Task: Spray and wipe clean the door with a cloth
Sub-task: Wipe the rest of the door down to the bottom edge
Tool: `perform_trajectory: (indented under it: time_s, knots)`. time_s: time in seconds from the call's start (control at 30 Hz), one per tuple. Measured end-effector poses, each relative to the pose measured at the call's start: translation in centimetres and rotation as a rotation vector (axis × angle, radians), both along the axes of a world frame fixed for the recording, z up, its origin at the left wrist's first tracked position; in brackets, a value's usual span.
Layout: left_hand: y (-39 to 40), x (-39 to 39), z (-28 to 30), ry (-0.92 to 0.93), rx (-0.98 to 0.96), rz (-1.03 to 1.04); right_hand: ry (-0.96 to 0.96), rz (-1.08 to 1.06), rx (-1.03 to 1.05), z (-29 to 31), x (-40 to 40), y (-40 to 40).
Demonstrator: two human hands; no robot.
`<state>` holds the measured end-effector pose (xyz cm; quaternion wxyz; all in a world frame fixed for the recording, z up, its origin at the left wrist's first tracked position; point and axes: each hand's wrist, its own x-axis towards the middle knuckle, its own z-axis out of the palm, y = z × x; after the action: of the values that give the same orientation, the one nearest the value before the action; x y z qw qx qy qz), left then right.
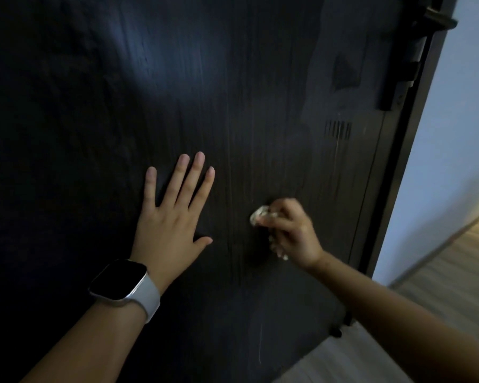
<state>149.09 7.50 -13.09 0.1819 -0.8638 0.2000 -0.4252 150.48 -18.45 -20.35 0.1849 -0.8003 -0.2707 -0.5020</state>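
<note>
— Pressing flat against the dark door [233, 92], the left hand [172, 217] has its four fingers and thumb spread straight; it holds nothing. What can't be made out?

— Much. The door's left half sinks into shadow, so its grain is lost there, and its top and left edges are cut off by the frame. The cloth [259, 214] is mostly hidden: the right hand [293, 230] has its fingers curled round a pale wad, and only two bits show, one past the fingertips, one below the palm [281, 254]. The wad lies against the door (contact itself is hard to confirm, as the hand is blurred).

— Any writing?

— None legible. The watch [119, 280] on the left wrist has a black, blank screen and a pale strap. A small slotted patch [338, 129] sits on the door's right side; no lettering can be read there.

— Counts?

— One door, one cloth, two hands, one watch. At upper right a lock plate [398, 78] with a lever handle [440, 20], partly cut off. Right of the door's edge, a pale wall [459, 120] and wood-toned floor [454, 286]. Wet streaks run down the panel near the cloth.
</note>
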Motion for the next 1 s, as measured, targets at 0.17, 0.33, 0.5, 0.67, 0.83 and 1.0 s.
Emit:
perform_trajectory:
  time_s: [0.17,0.33,0.5,0.67,0.83,1.0]
  knots:
    - [0.1,0.0,0.2,-0.001,0.013,-0.003,-0.132,-0.142,0.607,7.0,1.2,1.0]
    - [0.3,-1.5,-2.3,0.013,-0.058,-0.099,-0.132,-0.003,0.281,-0.7,0.6,6.3]
    - [1.4,-2.1,-7.8,0.160,-0.078,-0.077,0.166,0.079,-0.306,-11.8,-1.7,5.0]
    - [2.5,-1.2,-9.0,0.219,-0.054,-0.050,0.131,0.122,-0.324,-7.7,-0.9,3.1]
    - [2.7,-1.2,-9.3,0.197,-0.048,-0.048,-0.180,-0.079,0.306,3.0,-0.1,3.8]
    - [2.7,-1.3,-9.5,0.169,-0.024,-0.025,-0.183,-0.213,0.521,1.9,0.7,6.4]
